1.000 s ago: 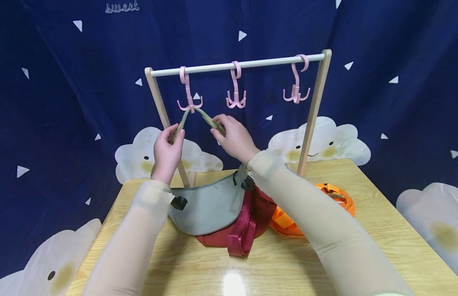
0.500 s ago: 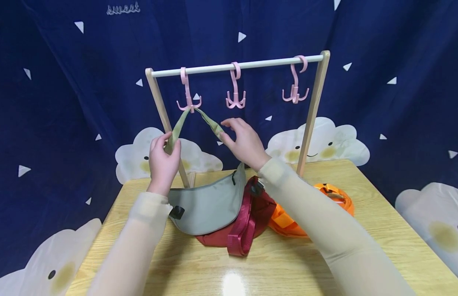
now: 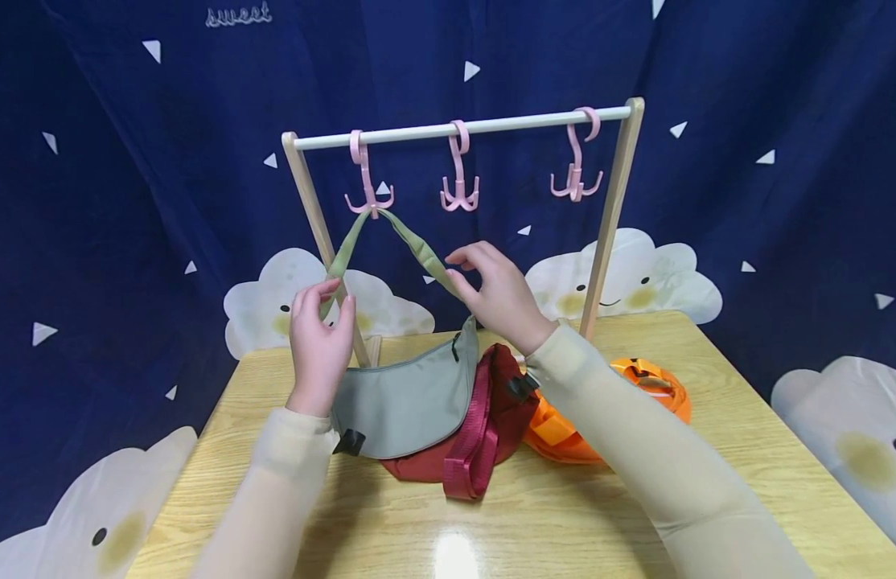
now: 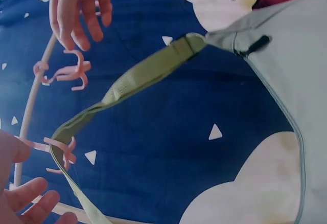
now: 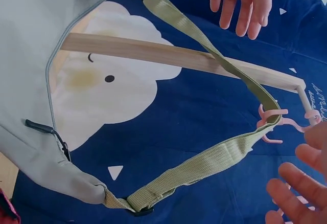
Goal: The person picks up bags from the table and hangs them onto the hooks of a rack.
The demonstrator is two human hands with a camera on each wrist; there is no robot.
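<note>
A grey waist bag [image 3: 412, 406] hangs by its olive-green strap [image 3: 421, 251] from the left pink hook [image 3: 370, 193]. The strap loops over the hook's prongs in both wrist views. My left hand [image 3: 319, 346] is beside the strap's left run, fingers loosely bent and apart from it. On the other side, my right hand [image 3: 504, 296] hovers by the right run, thumb and fingers spread, holding nothing. The wrist views show a gap between the strap [image 4: 145, 75] and each hand. Whether the bag's bottom touches the table cannot be told.
Two more pink hooks, a middle one [image 3: 459, 193] and a right one [image 3: 577, 185], hang from the white rail [image 3: 520, 123] of a wooden rack. Behind the grey bag lies a dark red bag [image 3: 509, 402]. An orange bag [image 3: 564, 441] lies on the table [image 3: 390, 531] to the right.
Both hands have let go of the strap and moved down and outward, the left to the left and the right to the right. The strap stays on the hook.
</note>
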